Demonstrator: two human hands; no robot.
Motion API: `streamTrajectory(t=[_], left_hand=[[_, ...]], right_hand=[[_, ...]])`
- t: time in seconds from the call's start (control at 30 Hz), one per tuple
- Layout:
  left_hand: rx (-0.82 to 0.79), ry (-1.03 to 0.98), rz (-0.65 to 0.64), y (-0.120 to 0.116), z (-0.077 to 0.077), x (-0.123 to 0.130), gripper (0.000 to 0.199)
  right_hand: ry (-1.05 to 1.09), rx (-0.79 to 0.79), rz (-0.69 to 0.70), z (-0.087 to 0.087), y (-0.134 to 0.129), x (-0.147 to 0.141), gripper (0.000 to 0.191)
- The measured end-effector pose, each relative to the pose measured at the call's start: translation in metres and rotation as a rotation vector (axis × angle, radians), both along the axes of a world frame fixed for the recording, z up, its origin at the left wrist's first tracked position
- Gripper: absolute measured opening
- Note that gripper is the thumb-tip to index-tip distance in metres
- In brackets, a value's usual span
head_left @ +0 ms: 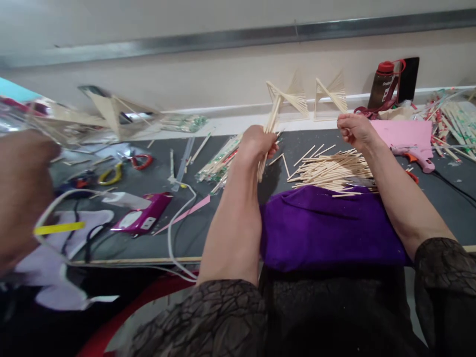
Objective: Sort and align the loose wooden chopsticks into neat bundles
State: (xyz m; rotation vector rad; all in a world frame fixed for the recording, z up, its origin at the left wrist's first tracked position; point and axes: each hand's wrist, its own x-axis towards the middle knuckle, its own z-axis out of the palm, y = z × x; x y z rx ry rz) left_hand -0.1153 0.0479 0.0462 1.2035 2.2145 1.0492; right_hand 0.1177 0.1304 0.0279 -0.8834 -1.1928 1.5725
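My left hand (259,143) is wrapped round a bundle of thin wooden sticks (273,116), whose ends stick out above and below the fist. My right hand (353,129) is raised over the far right edge of the stick pile, its fingers curled together; whether anything small is between them cannot be made out. Under and between the hands lies a loose pile of wooden sticks (330,168). Two twisted stick structures stand by the wall, one (293,99) partly behind the held bundle, the other (330,96) just left of my right hand.
A purple cloth (330,228) lies at the front edge. A pink glue gun (418,154), pink sheet (405,134) and bottle (381,87) are right. Wrapped sticks (219,161), yellow-handled scissors (111,174), a magenta packet (143,213) and another person's blurred arm (22,188) are left.
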Motion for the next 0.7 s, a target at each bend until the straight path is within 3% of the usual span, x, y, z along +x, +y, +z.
streamTrajectory(t=[0.1,0.27,0.5,0.7], left_hand=[[-0.397,0.358,-0.143,0.008,-0.013,0.001,0.018],[-0.619,0.585,-0.274,0.026,-0.045,0.012,0.020],[-0.526,0.762,-0.261,0.029,-0.068,-0.010,0.037],[-0.406,0.727,-0.077,0.004,-0.056,-0.028,0.048]], right_hand=[[0.006,0.006,-0.025,0.006,-0.001,0.004,0.021],[-0.034,0.028,-0.046,0.010,-0.002,0.005,0.019],[-0.051,0.022,-0.046,0.005,-0.001,0.002,0.017],[-0.042,0.069,-0.035,0.003,0.004,0.008,0.016]])
